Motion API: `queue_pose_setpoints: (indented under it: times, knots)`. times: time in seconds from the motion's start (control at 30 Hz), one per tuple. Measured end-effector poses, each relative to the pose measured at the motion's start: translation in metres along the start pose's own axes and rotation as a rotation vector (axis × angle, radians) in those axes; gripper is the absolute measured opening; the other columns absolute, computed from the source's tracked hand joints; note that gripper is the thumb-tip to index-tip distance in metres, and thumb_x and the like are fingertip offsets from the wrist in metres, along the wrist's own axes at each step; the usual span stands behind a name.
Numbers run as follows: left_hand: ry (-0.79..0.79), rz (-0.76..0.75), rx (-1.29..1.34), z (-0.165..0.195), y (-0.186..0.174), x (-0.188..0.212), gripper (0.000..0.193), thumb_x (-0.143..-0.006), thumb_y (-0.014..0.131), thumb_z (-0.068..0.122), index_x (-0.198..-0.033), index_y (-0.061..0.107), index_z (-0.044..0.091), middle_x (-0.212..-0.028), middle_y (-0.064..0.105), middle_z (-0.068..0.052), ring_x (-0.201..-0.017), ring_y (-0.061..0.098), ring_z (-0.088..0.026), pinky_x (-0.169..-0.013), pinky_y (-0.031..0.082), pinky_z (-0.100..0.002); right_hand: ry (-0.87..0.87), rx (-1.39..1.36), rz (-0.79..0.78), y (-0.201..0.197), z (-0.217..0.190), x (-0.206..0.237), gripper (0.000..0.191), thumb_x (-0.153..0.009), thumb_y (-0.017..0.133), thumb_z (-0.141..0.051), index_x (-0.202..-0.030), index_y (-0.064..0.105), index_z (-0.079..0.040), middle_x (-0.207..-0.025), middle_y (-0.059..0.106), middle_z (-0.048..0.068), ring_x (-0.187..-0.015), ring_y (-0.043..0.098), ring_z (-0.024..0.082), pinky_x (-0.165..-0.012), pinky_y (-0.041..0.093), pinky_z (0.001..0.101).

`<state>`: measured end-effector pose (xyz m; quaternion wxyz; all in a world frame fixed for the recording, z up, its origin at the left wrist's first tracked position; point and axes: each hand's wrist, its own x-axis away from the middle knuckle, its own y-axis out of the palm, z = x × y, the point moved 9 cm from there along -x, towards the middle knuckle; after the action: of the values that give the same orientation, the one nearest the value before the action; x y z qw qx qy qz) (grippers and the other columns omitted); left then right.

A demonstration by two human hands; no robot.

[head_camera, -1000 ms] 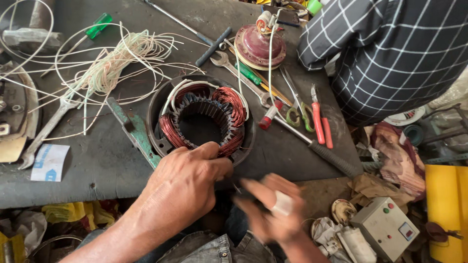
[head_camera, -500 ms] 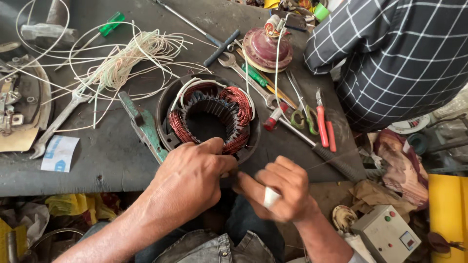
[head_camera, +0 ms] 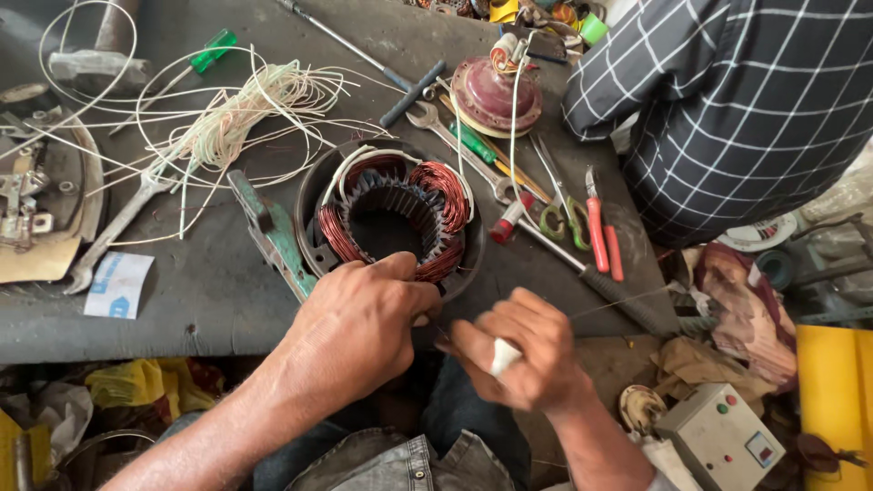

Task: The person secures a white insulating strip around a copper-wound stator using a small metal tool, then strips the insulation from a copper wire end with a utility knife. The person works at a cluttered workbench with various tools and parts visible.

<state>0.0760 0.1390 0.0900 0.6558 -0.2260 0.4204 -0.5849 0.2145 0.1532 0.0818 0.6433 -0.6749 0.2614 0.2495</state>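
A motor stator [head_camera: 391,218] with copper windings and white lead wires lies on the grey workbench [head_camera: 182,309] near its front edge. My left hand [head_camera: 359,332] rests on the stator's near rim, its fingers curled and pinching at the windings there. Just to its right, my right hand [head_camera: 523,355] is closed around a small white piece [head_camera: 503,356] below the bench edge. A thin thread [head_camera: 618,305] runs from this hand out to the right. What the left fingertips pinch is hidden.
A tangle of white wire [head_camera: 236,118] lies at the back left, a teal tool [head_camera: 273,236] beside the stator. Spanner [head_camera: 455,145], green scissors [head_camera: 555,218] and red-handled pliers [head_camera: 600,232] lie to the right. A person in a checked shirt [head_camera: 727,109] stands at the right.
My right hand has risen from below the bench edge to beside my left hand and closed tighter on the white piece. My left hand stays on the stator rim.
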Motion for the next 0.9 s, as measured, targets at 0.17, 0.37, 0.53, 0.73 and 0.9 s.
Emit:
queue_pose_setpoints:
  times: [0.17,0.37,0.53,0.73,0.9]
  knots:
    - [-0.028,-0.011,0.007,-0.003,-0.002,0.0,0.01,-0.075,0.069,0.013,-0.081,0.072,0.007,-0.08,0.064,-0.011,-0.067,0.066,-0.036,-0.063,0.052,-0.048,0.465,-0.005,0.289,-0.053,-0.002,0.025,0.025,-0.09,0.069,-0.007,-0.115,0.069,-0.007,-0.079,0.066,0.003,-0.064,0.065,0.013,-0.058,0.051,0.029]
    - [-0.005,-0.019,-0.012,-0.003,0.001,0.0,0.016,-0.081,0.072,0.022,-0.085,0.071,0.007,-0.078,0.063,-0.011,-0.064,0.064,-0.034,-0.061,0.051,-0.046,1.203,-0.976,0.433,0.045,0.015,0.117,0.048,-0.088,0.066,-0.001,-0.135,0.064,0.006,-0.096,0.069,0.016,-0.081,0.061,0.018,-0.071,0.049,0.0335]
    - [0.034,0.022,-0.027,0.0,-0.002,0.003,0.019,-0.083,0.071,0.023,-0.082,0.065,0.005,-0.078,0.061,-0.011,-0.067,0.064,-0.034,-0.061,0.05,-0.046,1.351,-1.635,0.661,0.098,-0.002,0.118,0.059,-0.087,0.067,-0.006,-0.144,0.053,0.001,-0.093,0.064,0.011,-0.08,0.058,0.017,-0.067,0.046,0.0326]
    - [0.012,-0.017,-0.062,0.002,0.0,0.001,0.02,-0.085,0.07,0.023,-0.082,0.061,0.006,-0.078,0.06,-0.012,-0.066,0.063,-0.036,-0.06,0.049,-0.048,1.313,-1.812,0.71,0.11,0.006,0.097,0.044,-0.093,0.07,-0.013,-0.131,0.059,0.004,-0.092,0.063,0.01,-0.075,0.056,0.016,-0.066,0.045,0.0327]
    - [0.019,-0.065,-0.066,0.004,0.003,-0.001,0.018,-0.085,0.069,0.023,-0.083,0.062,0.006,-0.079,0.061,-0.012,-0.066,0.064,-0.035,-0.06,0.05,-0.047,1.362,-1.821,0.813,0.123,0.004,0.103,0.037,-0.095,0.069,-0.016,-0.125,0.061,0.004,-0.092,0.063,0.007,-0.074,0.054,0.015,-0.066,0.044,0.0322]
